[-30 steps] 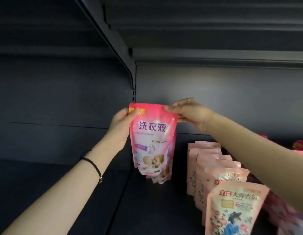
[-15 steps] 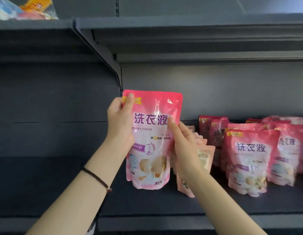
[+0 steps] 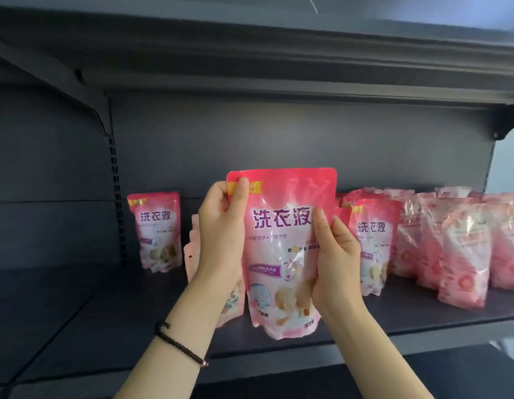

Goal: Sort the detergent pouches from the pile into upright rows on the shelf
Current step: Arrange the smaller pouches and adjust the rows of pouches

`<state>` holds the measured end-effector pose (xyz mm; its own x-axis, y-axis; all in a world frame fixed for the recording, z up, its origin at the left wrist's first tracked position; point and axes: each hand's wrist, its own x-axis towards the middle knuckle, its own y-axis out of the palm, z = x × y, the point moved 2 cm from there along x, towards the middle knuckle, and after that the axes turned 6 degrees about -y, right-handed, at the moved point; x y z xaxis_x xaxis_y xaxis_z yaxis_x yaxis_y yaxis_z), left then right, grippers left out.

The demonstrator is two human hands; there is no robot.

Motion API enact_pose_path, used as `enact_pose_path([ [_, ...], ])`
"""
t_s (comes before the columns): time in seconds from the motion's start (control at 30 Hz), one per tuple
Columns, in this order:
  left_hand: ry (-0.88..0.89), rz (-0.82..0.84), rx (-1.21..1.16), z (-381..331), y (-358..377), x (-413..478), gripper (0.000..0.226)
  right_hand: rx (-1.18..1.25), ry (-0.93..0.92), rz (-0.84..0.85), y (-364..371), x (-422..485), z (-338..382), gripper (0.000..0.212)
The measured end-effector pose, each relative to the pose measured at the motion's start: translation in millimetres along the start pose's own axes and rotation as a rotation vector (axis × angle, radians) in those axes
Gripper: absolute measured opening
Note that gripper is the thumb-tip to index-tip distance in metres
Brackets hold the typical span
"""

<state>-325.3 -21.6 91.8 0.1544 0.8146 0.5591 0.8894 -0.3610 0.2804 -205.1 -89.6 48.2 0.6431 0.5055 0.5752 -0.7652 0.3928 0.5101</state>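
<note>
I hold a pink detergent pouch [image 3: 281,249] upright in front of the dark shelf [image 3: 106,321], near its front edge. My left hand [image 3: 221,234] grips its upper left corner, thumb on the front. My right hand [image 3: 333,260] clasps its right side. One matching pouch [image 3: 158,231] stands upright at the back left. Behind my left hand a row of paler pouches [image 3: 194,254] is mostly hidden. More pink pouches [image 3: 374,240] stand to the right.
Several paler, glossy pink pouches [image 3: 463,254] crowd the shelf's right part. The upper shelf [image 3: 250,61] overhangs close above. A slotted upright post [image 3: 116,203] divides the back panel at left. A black bracelet [image 3: 178,345] is on my left wrist.
The view pulled back and swung right, so more of the shelf shows. My right hand slid from the pouch's top edge down to its right side. The pouch came nearer the shelf's front.
</note>
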Motion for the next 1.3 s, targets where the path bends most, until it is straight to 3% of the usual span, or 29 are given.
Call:
enact_pose_path([
  [0.17, -0.035, 0.094, -0.015, 53.5, 72.4, -30.5, 0.017, 0.000, -0.005, -0.017, -79.4, 38.5, 15.3, 0.019],
  [0.37, -0.189, 0.054, -0.044, 110.2, 160.1, -54.3, 0.036, -0.044, 0.011, -0.045, -166.8, 74.6, 16.0, 0.020],
  [0.53, -0.227, 0.004, 0.011, 148.3, 207.8, -56.0, 0.014, -0.124, 0.034, -0.081, -216.9, 98.7, 4.9, 0.030],
  [0.63, -0.182, -0.048, 0.043, 167.1, 222.6, -51.0, 0.027, -0.155, 0.006, -0.095, -230.2, 109.7, -4.6, 0.037],
  [0.7, -0.194, -0.088, 0.036, 177.9, 230.8, -48.1, 0.017, -0.161, -0.014, -0.102, -236.2, 117.0, -13.5, 0.039],
  [1.03, -0.064, -0.310, 0.061, 207.2, 251.4, -37.2, 0.031, -0.318, -0.024, -0.078, -246.4, 142.9, -41.9, 0.018],
  [1.2, -0.052, -0.352, 0.070, 206.1, 250.8, -27.4, 0.046, -0.336, -0.020, -0.071, -240.3, 149.6, -54.8, 0.031],
  [1.3, -0.058, -0.369, 0.091, 206.5, 247.2, -21.7, 0.045, -0.367, -0.041, -0.059, -233.1, 150.6, -59.0, 0.023],
])
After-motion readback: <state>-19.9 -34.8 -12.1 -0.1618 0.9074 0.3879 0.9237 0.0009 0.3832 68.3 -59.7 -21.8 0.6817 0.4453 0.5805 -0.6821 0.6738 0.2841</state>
